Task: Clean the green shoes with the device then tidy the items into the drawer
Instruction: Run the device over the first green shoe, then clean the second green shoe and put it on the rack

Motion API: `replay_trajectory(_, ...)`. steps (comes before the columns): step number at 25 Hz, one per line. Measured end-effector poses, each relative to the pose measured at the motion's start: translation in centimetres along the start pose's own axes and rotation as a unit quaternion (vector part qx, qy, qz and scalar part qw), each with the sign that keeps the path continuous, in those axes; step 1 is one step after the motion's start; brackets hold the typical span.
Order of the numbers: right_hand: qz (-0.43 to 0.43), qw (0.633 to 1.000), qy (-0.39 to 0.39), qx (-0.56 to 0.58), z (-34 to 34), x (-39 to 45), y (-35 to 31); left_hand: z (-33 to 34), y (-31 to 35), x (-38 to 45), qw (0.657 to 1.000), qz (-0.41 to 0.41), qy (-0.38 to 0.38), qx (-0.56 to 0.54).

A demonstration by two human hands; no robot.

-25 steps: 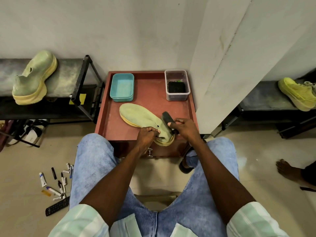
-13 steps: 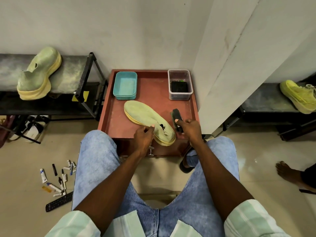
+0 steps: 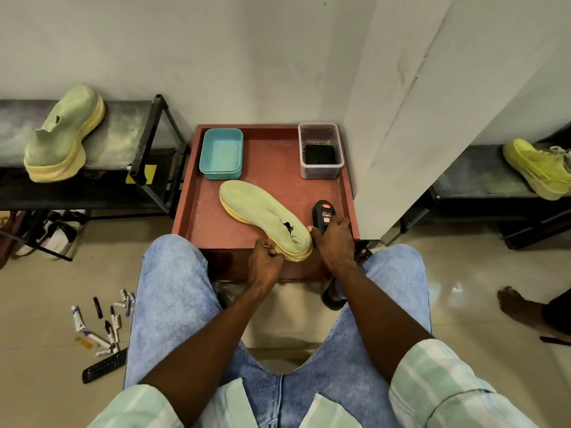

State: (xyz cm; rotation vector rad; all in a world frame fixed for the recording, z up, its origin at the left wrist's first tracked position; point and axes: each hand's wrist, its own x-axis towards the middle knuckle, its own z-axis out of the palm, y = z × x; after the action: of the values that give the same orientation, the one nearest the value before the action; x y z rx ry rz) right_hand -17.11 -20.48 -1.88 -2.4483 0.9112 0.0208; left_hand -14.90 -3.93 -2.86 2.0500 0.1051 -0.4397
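Green shoe (image 3: 262,216) lying on red counter (image 3: 197,217), heel between both hands. Left hand (image 3: 265,267), fingers curled, pinches the heel sole edge. Right hand (image 3: 335,242) fingers wrap the black shoe-polish device (image 3: 323,213), just beside the heel.

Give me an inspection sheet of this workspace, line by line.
Surface: red table, raised rim.
Job's things: green shoe on it; black device beside it; second shoe on left rack.
Clutter: teal tray; clear box; tubes and pens, remote on floor.
Grippers: left hand pinches shoe heel; right hand holds device.
Cables: nothing seen.
Surroundings: yellow shoe on right bench; someone's bare foot.
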Motion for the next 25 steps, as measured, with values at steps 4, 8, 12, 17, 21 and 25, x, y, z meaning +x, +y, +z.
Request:
replay_trajectory(4,0.020,0.999,-0.004,0.037,0.1,0.2,0.1,0.0,0.6,-0.6,0.999,-0.020,0.013,-0.033)
replay_trajectory(8,0.067,0.992,0.010,0.109,0.2,0.6,0.0,2.5,2.2,-2.3,0.995,-0.060,0.048,-0.058)
replay_trajectory(12,0.103,0.971,0.030,0.212,-0.4,1.0,0.1,6.0,4.1,-2.6,0.982,-0.155,0.097,-0.039)
replay_trajectory(17,0.083,0.966,0.038,0.244,-0.8,0.9,0.2,5.9,6.2,-1.5,0.963,-0.228,0.134,-0.056)
replay_trajectory(21,0.062,0.970,0.031,0.234,-1.1,0.4,-0.2,5.0,2.4,0.9,0.953,-0.243,0.095,-0.152)
replay_trajectory(25,0.039,0.968,0.015,0.248,-0.9,-0.4,-1.7,-1.8,3.2,-2.1,0.934,-0.243,0.066,-0.254)
